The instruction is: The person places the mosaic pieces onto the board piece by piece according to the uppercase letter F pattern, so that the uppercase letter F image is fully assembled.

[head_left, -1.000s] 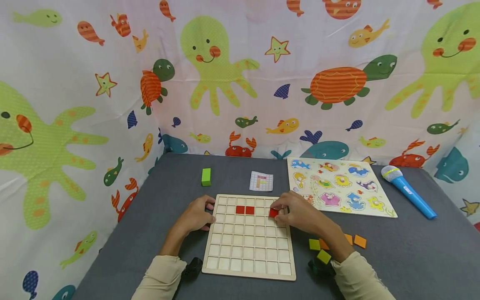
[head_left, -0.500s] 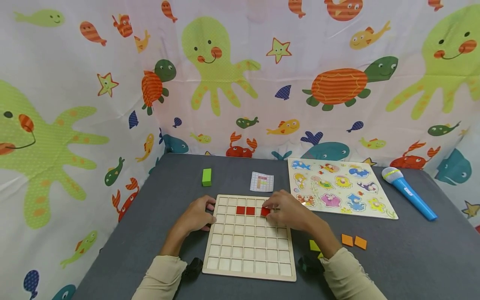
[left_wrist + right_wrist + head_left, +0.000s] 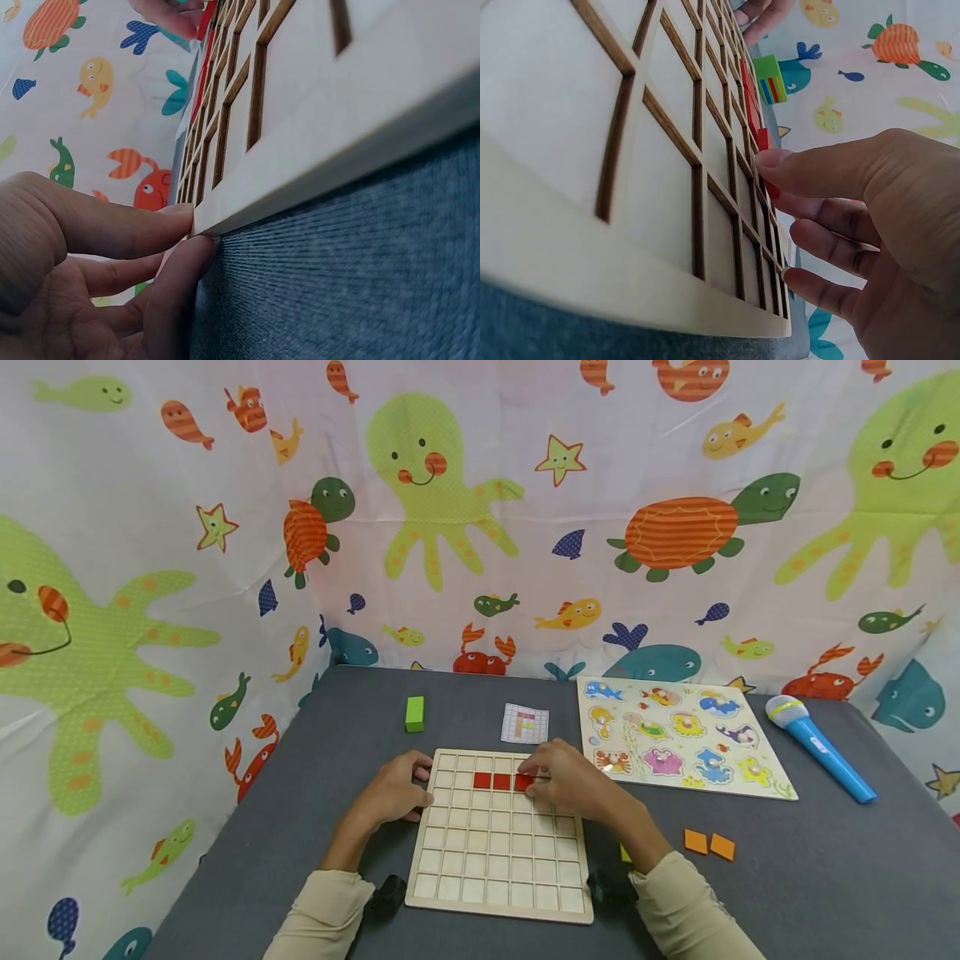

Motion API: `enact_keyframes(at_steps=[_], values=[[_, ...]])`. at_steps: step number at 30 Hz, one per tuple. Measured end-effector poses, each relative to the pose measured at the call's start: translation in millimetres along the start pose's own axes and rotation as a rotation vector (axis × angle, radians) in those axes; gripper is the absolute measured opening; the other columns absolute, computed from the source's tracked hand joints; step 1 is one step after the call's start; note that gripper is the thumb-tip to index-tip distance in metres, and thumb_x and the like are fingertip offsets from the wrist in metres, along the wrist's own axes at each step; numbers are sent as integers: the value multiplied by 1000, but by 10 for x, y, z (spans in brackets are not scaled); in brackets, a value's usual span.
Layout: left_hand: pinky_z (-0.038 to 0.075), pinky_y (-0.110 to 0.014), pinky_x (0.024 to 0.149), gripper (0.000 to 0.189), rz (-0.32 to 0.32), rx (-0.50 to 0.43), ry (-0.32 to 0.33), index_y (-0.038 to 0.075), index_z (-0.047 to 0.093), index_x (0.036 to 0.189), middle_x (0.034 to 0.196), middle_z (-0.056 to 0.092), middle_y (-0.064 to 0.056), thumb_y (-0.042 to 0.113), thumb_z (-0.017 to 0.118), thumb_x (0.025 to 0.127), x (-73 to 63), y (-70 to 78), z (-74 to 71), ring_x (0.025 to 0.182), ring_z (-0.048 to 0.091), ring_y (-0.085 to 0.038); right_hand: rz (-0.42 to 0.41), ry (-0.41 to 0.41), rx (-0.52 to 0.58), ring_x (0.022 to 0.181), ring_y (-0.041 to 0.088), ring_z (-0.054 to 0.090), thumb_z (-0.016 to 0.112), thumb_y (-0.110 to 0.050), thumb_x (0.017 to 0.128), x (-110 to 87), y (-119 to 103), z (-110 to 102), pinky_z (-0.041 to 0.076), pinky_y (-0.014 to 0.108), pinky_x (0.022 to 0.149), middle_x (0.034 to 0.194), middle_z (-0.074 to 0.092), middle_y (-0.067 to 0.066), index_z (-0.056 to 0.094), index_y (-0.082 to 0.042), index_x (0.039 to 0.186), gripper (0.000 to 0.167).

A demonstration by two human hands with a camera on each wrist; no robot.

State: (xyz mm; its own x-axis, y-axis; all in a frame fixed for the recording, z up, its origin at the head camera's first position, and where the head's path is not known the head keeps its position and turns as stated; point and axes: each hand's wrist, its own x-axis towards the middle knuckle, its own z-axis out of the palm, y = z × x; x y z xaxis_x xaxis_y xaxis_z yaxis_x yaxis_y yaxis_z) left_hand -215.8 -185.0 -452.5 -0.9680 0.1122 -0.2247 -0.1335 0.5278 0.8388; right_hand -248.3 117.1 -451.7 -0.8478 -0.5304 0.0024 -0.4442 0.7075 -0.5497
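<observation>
A wooden grid board lies on the grey table, its square cells divided by thin ridges. My left hand holds the board's left edge; the left wrist view shows thumb and a finger pinching its rim. Over the second row from the top, my right hand pinches a red square tile between thumb and fingers. The tile is right beside two red tiles seated side by side in that row. In the right wrist view the held red tile stands tilted at the cells, partly covered by the thumb.
Behind the board are a green block and a small printed grid card. A sea-animal puzzle board and a blue toy microphone lie at the back right. Two orange tiles lie right of my right forearm, which partly hides a lime tile.
My right hand has moved left along the second row, bringing the red tile up beside the two seated ones. The left hand stays on the board's edge.
</observation>
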Motion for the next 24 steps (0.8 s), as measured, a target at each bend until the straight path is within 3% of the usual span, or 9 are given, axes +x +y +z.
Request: enact_keyframes(at_steps=[15, 24], values=[[65, -42, 68, 55, -2, 0, 6, -2, 57, 142, 122, 59, -17, -7, 73, 90, 17, -7, 3, 87, 68, -24, -41, 9, 7, 108, 21, 56, 81, -13, 93, 44, 45, 26, 53, 42, 90, 113, 71, 3, 80, -8, 118, 25], [65, -42, 68, 55, 4, 4, 4, -2, 57, 142, 122, 59, -17, -7, 73, 90, 14, 2, -3, 87, 68, -24, -18, -1, 5, 108, 20, 59, 81, -15, 94, 41, 34, 13, 55, 44, 94, 118, 72, 2, 80, -11, 120, 26]])
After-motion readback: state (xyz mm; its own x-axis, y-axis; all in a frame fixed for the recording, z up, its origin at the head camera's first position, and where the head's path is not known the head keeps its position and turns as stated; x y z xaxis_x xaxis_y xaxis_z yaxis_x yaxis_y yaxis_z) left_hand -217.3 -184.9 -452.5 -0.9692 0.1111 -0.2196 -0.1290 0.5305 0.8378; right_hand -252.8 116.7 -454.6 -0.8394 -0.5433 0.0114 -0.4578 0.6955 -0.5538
